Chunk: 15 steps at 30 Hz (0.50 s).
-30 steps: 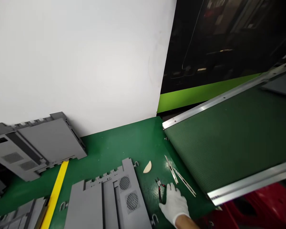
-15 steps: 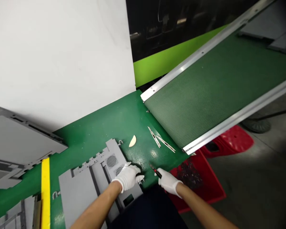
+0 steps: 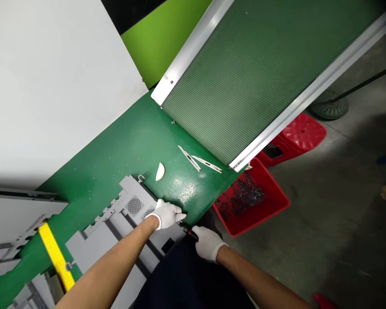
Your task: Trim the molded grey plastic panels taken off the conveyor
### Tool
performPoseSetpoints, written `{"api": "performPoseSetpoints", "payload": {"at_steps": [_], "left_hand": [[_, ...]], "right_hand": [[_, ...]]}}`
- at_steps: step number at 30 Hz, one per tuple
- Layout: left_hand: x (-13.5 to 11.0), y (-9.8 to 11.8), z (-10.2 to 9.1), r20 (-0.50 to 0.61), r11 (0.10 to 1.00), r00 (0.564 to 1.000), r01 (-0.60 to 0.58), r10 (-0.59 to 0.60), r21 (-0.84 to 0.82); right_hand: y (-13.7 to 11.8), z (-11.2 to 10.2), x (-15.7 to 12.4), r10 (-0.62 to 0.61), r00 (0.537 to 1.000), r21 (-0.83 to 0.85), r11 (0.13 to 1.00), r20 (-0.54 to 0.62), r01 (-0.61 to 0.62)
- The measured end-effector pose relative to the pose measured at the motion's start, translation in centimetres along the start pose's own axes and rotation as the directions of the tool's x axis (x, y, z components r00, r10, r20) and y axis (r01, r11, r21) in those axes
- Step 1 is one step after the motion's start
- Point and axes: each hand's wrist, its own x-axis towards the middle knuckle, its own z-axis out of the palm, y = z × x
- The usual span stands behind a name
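Green workbench (image 3: 138,150): left hand (image 3: 167,214) on grey panel (image 3: 133,210) (grip unclear), right hand (image 3: 207,243) clamped on red-handled pliers (image 3: 190,232).

Left hand (image 3: 167,214) on gray panel (image 3: 86,242), right hand (image 3: 208,243) holding pliers (image 3: 190,232).

A big flat white wall (image 3: 51,94) is standing beside a bright green stripe (image 3: 161,38). A smooth grey concrete floor (image 3: 312,223) is spreading out below. A shiny red plastic stool (image 3: 299,137) is sitting on it, and a square red plastic bin (image 3: 251,214) with dark scraps inside is sitting close by.
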Motion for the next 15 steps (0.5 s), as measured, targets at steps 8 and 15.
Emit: {"api": "performPoseSetpoints", "payload": {"at_steps": [8, 15], "left_hand": [[0.0, 0.1, 0.1, -0.024, 1.000, 1.000, -0.011, 0.012, 0.019], [0.3, -0.1, 0.4, -0.012, 1.000, 1.000, -0.004, 0.004, 0.008]], "right_hand": [[-0.6, 0.2, 0.1, 0.045, 0.992, -0.093, 0.994, -0.116, -0.056], [-1.3, 0.5, 0.7, 0.185, 0.976, -0.133, 0.971, -0.114, -0.199]]}}
